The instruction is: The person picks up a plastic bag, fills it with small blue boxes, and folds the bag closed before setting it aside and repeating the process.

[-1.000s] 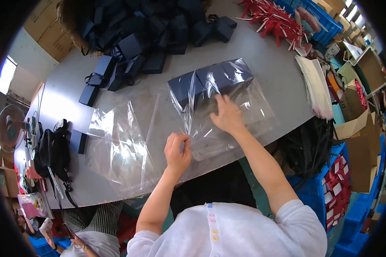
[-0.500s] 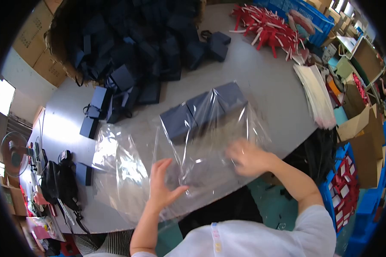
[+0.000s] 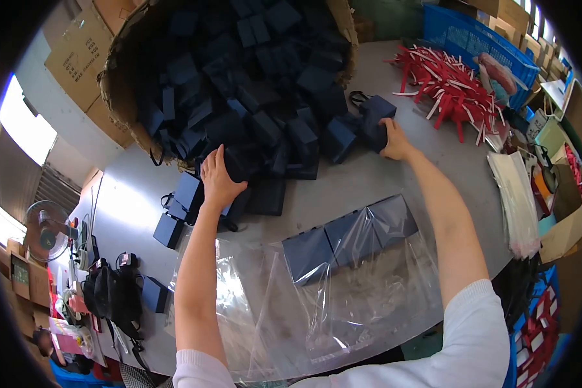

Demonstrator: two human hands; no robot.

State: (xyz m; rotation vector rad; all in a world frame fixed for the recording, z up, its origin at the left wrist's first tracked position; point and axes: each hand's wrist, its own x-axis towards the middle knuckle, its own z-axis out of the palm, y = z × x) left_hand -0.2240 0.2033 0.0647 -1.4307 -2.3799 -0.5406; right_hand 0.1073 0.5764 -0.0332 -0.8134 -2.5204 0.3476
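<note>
Hands reaching far across the grey tabletop (image 3: 394,174), both arms stretched out from white sleeves. Left hand (image 3: 218,176) laid on a dark navy square gift box (image 3: 239,161) at the near edge of the heap, fingers curled over its top and closed around it. Right hand (image 3: 394,139) gripping another dark navy box with a black cord handle (image 3: 374,119) at the right fringe of the heap, fingers wrapped round its near side, thumb hidden. Both boxes part of a big spill of identical navy boxes (image 3: 265,77) tumbling from a tipped brown cardboard carton (image 3: 119,84). Nearer the body, a clear plastic bag (image 3: 343,291) flat on the table, with a row of three navy boxes (image 3: 349,236) inside its far end, well apart from both hands. Bundle of red-and-white ribbons (image 3: 449,81) to the right of the heap, just before a blue plastic crate (image 3: 472,39). Stack of white sheets (image 3: 517,200) at the table's right edge. Black bag (image 3: 113,297) and small desk fan (image 3: 45,233) on the left
</note>
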